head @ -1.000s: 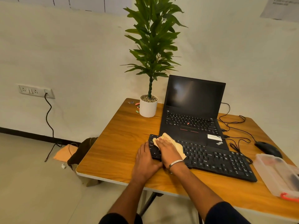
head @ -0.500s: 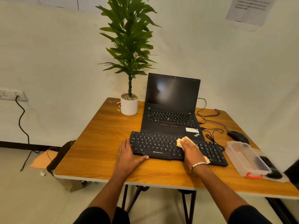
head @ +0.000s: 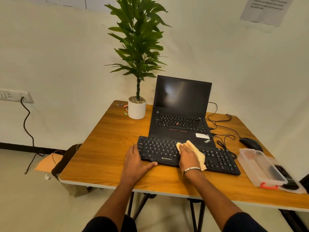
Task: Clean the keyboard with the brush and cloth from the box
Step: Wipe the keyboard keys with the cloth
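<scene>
Since half a second ago your right hand [head: 189,156] has drawn the cloth [head: 197,152] back toward the middle of the keyboard [head: 219,160], and a second ago it was over at the keyboard's left end, so you are passing back and forth along the rows. Your right hand now lies flat on the yellow cloth, fingers fairly straight, pressing it onto the keys just right of the keyboard's printed logo; the cloth shows beyond the fingertips and along the hand's right edge. Your left hand [head: 136,162] steadies the keyboard at its left end, fingers laid along the edge and thumb stretched along the front lip, bracing it without closing round it. The keyboard sits on the counter [head: 103,158] directly in front of the open laptop [head: 181,113], its back edge touching or overlapping the laptop's palm rest. This looks like the wiping step. The clear box [head: 258,166] stands to the right of the keyboard, with dark items in and beside it that I cannot identify as the brush. Next, carry the cloth on across whichever keys remain unwiped, keeping even pressure and holding your left brace so the keyboard does not slide.
</scene>
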